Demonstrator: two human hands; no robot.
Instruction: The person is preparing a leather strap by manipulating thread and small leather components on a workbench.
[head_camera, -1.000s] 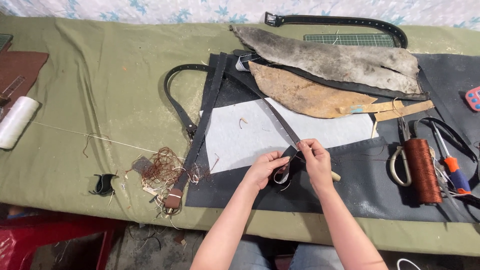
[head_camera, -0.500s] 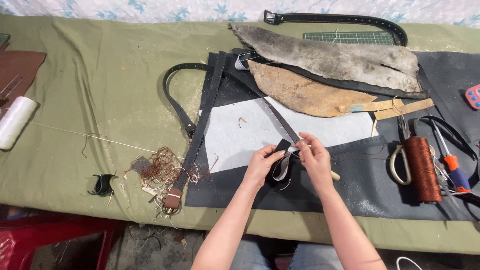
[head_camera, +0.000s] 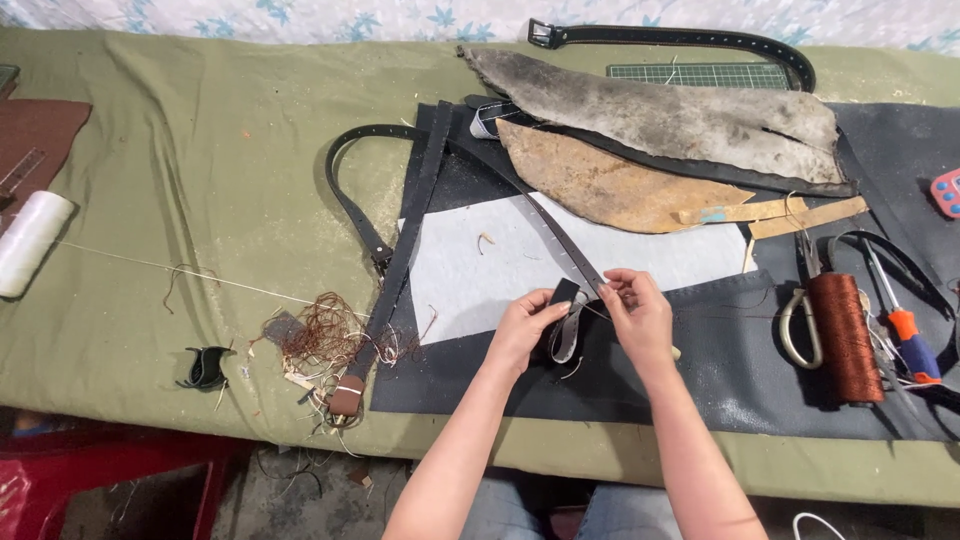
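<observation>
My left hand (head_camera: 525, 327) and my right hand (head_camera: 636, 316) meet over a dark mat (head_camera: 700, 370) at the near edge of the table. Both pinch the folded end of a long dark leather strap (head_camera: 545, 222), which runs away up and to the left. The folded end forms a small loop (head_camera: 566, 330) between my fingers. A thin brown thread hangs from the loop. A white sheet (head_camera: 480, 275) lies on the mat just beyond my hands.
A brown thread spool (head_camera: 845, 338), scissors (head_camera: 795, 320) and an orange-handled tool (head_camera: 905, 330) lie to the right. Leather hides (head_camera: 660, 120) lie at the back. Another dark strap (head_camera: 350, 200), a thread tangle (head_camera: 320, 335) and a white spool (head_camera: 28, 243) lie on the green cloth (head_camera: 180, 150) to the left.
My hands have lifted and folded the strap's end into a loop; my left hand's grip shifted slightly up and right along it.
</observation>
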